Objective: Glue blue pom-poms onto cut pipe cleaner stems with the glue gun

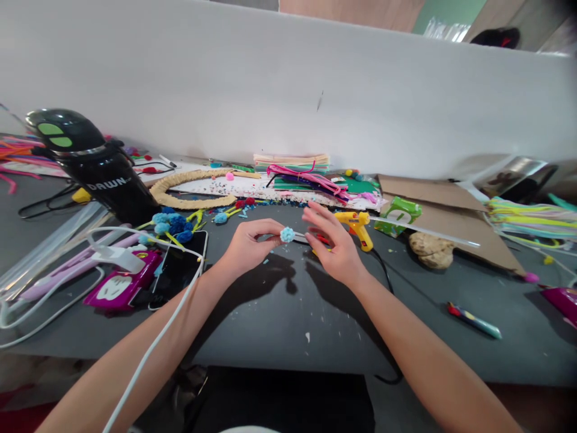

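Far side, we record one smooth, white, upright partition (202, 90); nearer, one flat, dark-grey tabletop (288, 343); beyond, far right, one pale-green flat surface (455, 13).

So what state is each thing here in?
Left hand: pinching light-blue pom-pom
Right hand: open, fingers spread
Black DAWN bottle: standing, lid on
Smartphone: flat, no lit screen showing
Yellow glue gun: glue stick in back, heat unclear
Tan wrapped ring: open-ended
Pink pipe cleaners: bundled

Worktop (270, 346), dark grey, bearing: black DAWN flask (115, 183); black-screened smartphone (174, 278); yellow glue gun (359, 228); brown cardboard (481, 224); scattered pale scraps (308, 337)
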Available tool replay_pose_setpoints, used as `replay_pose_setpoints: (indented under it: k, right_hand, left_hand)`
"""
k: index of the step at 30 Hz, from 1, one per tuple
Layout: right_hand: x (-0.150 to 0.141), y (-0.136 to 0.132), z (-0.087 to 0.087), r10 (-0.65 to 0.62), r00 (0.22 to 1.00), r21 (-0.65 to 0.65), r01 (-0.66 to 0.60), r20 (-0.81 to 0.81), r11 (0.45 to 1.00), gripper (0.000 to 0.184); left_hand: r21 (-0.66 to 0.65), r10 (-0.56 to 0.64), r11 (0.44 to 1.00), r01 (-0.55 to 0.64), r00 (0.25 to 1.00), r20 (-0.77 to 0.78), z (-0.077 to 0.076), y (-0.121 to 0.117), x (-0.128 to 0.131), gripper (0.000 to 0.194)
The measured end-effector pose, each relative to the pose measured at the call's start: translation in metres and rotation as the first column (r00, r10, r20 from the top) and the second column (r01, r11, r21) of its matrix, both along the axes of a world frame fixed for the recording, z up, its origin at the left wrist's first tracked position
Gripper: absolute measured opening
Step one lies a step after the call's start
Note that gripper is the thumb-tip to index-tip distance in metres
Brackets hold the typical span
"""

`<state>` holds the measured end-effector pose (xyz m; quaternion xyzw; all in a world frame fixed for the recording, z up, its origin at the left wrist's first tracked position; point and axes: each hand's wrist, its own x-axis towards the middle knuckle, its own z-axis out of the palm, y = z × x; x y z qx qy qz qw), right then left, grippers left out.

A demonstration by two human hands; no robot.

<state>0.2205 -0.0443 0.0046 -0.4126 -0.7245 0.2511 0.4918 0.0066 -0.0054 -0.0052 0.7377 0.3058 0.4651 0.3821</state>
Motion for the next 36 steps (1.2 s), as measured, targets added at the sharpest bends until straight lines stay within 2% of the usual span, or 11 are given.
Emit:
replay_pose_setpoints:
  k: [1, 3, 5, 6, 9, 10, 13, 18, 29, 36]
  right_hand:
    - [0.001, 0.001, -0.002, -0.012, 1.000, -0.046, 0.010, -0.024, 0.999, 0.040]
    - [0.004, 0.003, -0.005, -0.067, 0.998, -0.086, 0.067, 0.006, 0.994, 0.036]
    - [0.008, 0.007, -0.007, -0.133, 0.987, -0.041, 0.138, 0.091, 0.990, 0.029]
    - [0.010, 0.008, -0.007, -0.144, 0.982, -0.009, 0.146, 0.123, 0.989, 0.031]
    - [0.012, 0.011, -0.006, -0.061, 0.988, 0.040, 0.056, 0.139, 0.998, 0.051]
    - [0.012, 0.011, -0.005, -0.024, 0.991, 0.053, 0.017, 0.134, 0.998, 0.048]
    - [0.007, 0.007, -0.002, 0.017, 0.994, 0.091, -0.027, 0.108, 0.996, 0.024]
    - [0.000, -0.002, 0.004, -0.037, 0.998, 0.080, 0.033, 0.043, 0.996, 0.035]
    - [-0.001, -0.001, 0.003, -0.063, 0.998, 0.108, 0.061, 0.014, 0.992, 0.025]
    - [-0.002, 0.000, 0.000, -0.083, 0.997, 0.126, 0.081, 0.004, 0.989, 0.023]
  left_hand:
    - [-0.022, -0.004, 1.000, 0.004, 1.000, 0.009, 0.000, 0.000, 0.000, 0.013]
    - [-0.076, -0.011, 0.997, 0.013, 0.999, 0.032, -0.001, -0.001, 0.001, 0.015]
    - [-0.128, -0.017, 0.991, 0.023, 0.998, 0.054, -0.001, -0.001, 0.001, 0.019]
    - [-0.151, -0.020, 0.988, 0.028, 0.998, 0.053, -0.001, -0.002, 0.002, 0.021]
    - [-0.199, -0.026, 0.980, 0.027, 1.000, 0.012, 0.000, -0.002, 0.002, 0.027]
    - [-0.207, -0.026, 0.978, 0.025, 1.000, -0.002, 0.000, -0.002, 0.002, 0.029]
    - [-0.218, -0.034, 0.976, 0.028, 0.999, -0.025, 0.002, -0.001, 0.001, 0.030]
    - [-0.230, -0.101, 0.969, 0.086, 0.993, -0.052, 0.005, -0.003, 0.002, 0.029]
    - [-0.252, -0.138, 0.962, 0.106, 0.984, -0.114, 0.006, -0.004, 0.003, 0.031]
    - [-0.259, -0.105, 0.964, 0.063, 0.983, -0.151, 0.007, -0.007, 0.002, 0.034]
